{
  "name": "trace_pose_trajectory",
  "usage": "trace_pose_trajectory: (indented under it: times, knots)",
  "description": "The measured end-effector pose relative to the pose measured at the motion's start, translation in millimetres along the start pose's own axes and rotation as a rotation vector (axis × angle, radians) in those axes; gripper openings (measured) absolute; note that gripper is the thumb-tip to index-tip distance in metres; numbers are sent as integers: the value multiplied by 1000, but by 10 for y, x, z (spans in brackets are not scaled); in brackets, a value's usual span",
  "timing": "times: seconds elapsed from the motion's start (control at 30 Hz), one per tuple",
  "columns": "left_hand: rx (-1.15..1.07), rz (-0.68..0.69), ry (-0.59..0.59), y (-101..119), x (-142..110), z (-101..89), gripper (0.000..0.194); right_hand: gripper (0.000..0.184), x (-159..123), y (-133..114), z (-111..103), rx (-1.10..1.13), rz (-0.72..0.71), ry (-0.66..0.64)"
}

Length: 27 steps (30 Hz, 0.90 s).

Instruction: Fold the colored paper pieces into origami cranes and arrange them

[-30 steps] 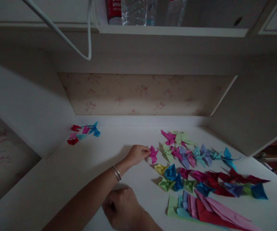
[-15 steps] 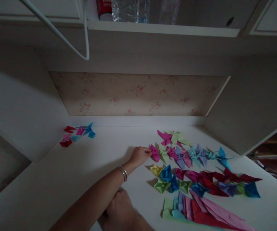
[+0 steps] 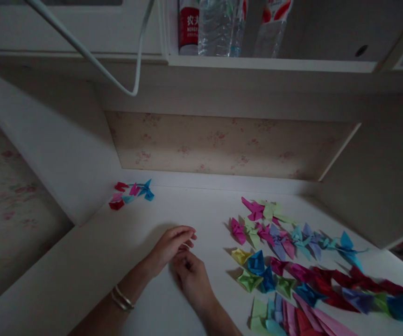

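My left hand (image 3: 172, 243), with two thin bangles at the wrist, lies on the white desk (image 3: 82, 261) with its fingers stretched forward and nothing in them. My right hand (image 3: 189, 276) sits just beside it, knuckles up and fingers curled in, touching the left fingertips. Nothing shows in its grip. A pink folded paper piece (image 3: 238, 230) lies on the desk a short way right of both hands, at the left end of a row of coloured folded paper pieces (image 3: 292, 235).
A second row of folded pieces (image 3: 274, 275) and a fan of flat coloured sheets (image 3: 292, 319) lie at the right front. A small cluster of red, pink and blue pieces (image 3: 131, 192) sits back left. Bottles (image 3: 218, 28) stand on the shelf above; a white cable (image 3: 131, 88) hangs down.
My left hand let go of the pink folded piece and drew back toward me. My right hand came forward to meet it. The view tilted slightly.
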<state>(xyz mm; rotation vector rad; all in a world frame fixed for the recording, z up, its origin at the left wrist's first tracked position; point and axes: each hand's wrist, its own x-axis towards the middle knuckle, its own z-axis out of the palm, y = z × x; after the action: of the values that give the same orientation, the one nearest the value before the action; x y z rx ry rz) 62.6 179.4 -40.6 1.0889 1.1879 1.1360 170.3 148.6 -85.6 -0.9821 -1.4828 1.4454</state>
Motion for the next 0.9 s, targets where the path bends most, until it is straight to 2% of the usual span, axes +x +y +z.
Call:
trace_pose_trajectory:
  times: [0.1,0.2,0.37,0.7,0.9]
  knots:
    - [-12,32,-35,-65,-301,-54,28,19,25,36,18,71,38,20]
    - [46,35,-65,-173,-414,-44,24,17,-3,54,27,-29,-23,19]
    - [57,47,-23,-272,-392,-10,22,16,-38,73,12,-104,-54,42]
    - [56,74,-66,-303,-429,-53,21,17,-90,114,28,-111,-66,45]
    - [56,65,-73,-305,-423,-58,20,15,-102,77,22,-107,-26,-7]
